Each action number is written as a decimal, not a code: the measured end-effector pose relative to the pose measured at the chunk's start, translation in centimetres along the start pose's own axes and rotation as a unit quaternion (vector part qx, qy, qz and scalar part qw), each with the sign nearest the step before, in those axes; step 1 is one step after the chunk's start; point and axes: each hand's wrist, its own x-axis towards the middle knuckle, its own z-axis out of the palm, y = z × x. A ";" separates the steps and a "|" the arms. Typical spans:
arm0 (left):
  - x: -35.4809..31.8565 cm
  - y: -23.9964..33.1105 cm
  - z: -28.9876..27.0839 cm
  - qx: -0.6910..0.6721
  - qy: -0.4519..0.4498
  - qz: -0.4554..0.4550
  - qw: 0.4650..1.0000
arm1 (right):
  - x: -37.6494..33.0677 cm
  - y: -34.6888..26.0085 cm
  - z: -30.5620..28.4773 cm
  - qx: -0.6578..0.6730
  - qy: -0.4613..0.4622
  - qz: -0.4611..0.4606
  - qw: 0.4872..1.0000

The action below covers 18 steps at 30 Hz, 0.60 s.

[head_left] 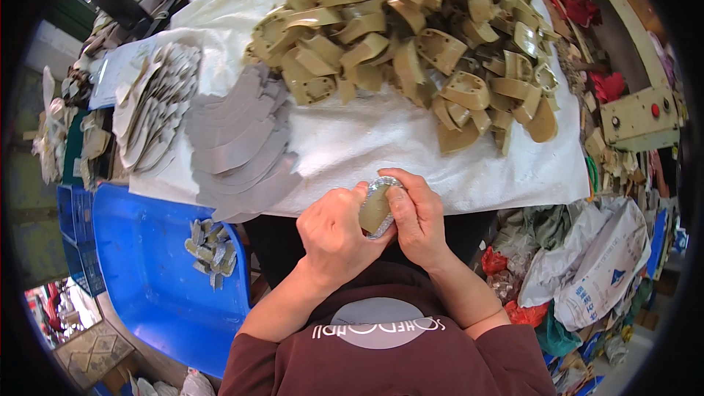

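Between my two hands, close to my body at the table's front edge, is a shoe heel (376,209) with a tan flat face and a shiny silvery edge around it. My left hand (330,229) is closed on its left side. On the other side my right hand (418,218) grips it, with the thumb pressed on the rim. Beyond them lies a big heap of tan plastic heels (440,50) on a white sheet (352,143). Thin grey cut pieces (238,128) are fanned out left of the heap, and a paler stack of similar pieces (158,106) sits farther left.
A blue tub (165,308) at the lower left contains several greyish heels (213,253). White plastic sacks (601,264) and bags crowd the right side. A beige machine housing (639,119) with a red button stands at the far right. Blue crates (77,238) are at the left.
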 end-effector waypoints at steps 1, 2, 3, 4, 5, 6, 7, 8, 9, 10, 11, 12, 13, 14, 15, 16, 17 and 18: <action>-0.2 -0.2 -0.3 -0.008 0.008 -0.002 1.000 | 0.1 -0.3 0.3 -0.048 0.006 -0.023 0.999; -0.4 -0.5 -0.7 -0.015 0.016 -0.004 1.000 | 0.4 -0.6 0.4 -0.037 -0.027 -0.033 0.998; -0.7 -1.1 -1.3 -0.015 0.022 -0.012 1.000 | 0.8 -0.7 0.4 -0.023 -0.061 -0.044 0.997; -1.2 -1.8 -2.1 -0.014 0.028 -0.021 0.999 | 1.4 -0.7 0.5 -0.009 -0.094 -0.054 0.994; -1.8 -2.6 -3.2 -0.014 0.035 -0.030 0.999 | 2.5 -0.3 0.9 -0.015 -0.107 -0.119 0.987; -2.8 -3.2 -4.6 0.000 0.047 -0.046 0.998 | 3.3 -0.3 1.5 -0.035 -0.101 -0.142 0.984; -3.7 -4.5 -5.4 0.001 0.087 -0.057 0.995 | 4.0 -0.2 1.9 -0.059 -0.090 -0.165 0.980; -4.7 -6.0 -6.3 0.001 0.127 -0.067 0.990 | 4.7 -0.2 2.2 -0.083 -0.078 -0.188 0.976; -6.6 -7.4 -7.2 0.020 0.154 -0.137 0.978 | 5.6 -0.3 2.7 -0.122 -0.065 -0.244 0.960; -8.5 -8.7 -8.3 0.037 0.181 -0.206 0.961 | 6.3 -0.6 3.3 -0.138 -0.063 -0.259 0.954; -10.1 -10.1 -9.4 0.092 0.175 -0.241 0.950 | 6.8 -1.0 3.9 -0.155 -0.060 -0.275 0.947; -11.4 -11.1 -10.5 0.148 0.169 -0.275 0.935 | 7.3 -1.2 4.5 -0.172 -0.058 -0.291 0.939; -12.7 -12.0 -11.1 0.217 0.150 -0.303 0.916 | 7.7 -1.3 5.0 -0.178 -0.062 -0.302 0.934; -13.8 -12.7 -11.6 0.284 0.130 -0.329 0.891 | 8.2 -1.3 5.6 -0.185 -0.066 -0.313 0.929; -14.0 -12.7 -11.9 0.348 0.110 -0.357 0.860 | 8.5 -1.3 6.3 -0.192 -0.073 -0.324 0.924; -13.8 -12.7 -12.0 0.327 0.133 -0.353 0.867 | 8.7 -1.7 6.9 -0.207 -0.079 -0.326 0.919; -13.3 -12.7 -12.1 0.304 0.155 -0.349 0.873 | 8.9 -2.2 7.4 -0.222 -0.086 -0.327 0.914; -12.4 -12.4 -12.1 0.281 0.178 -0.346 0.877 | 9.1 -2.7 8.0 -0.238 -0.094 -0.330 0.909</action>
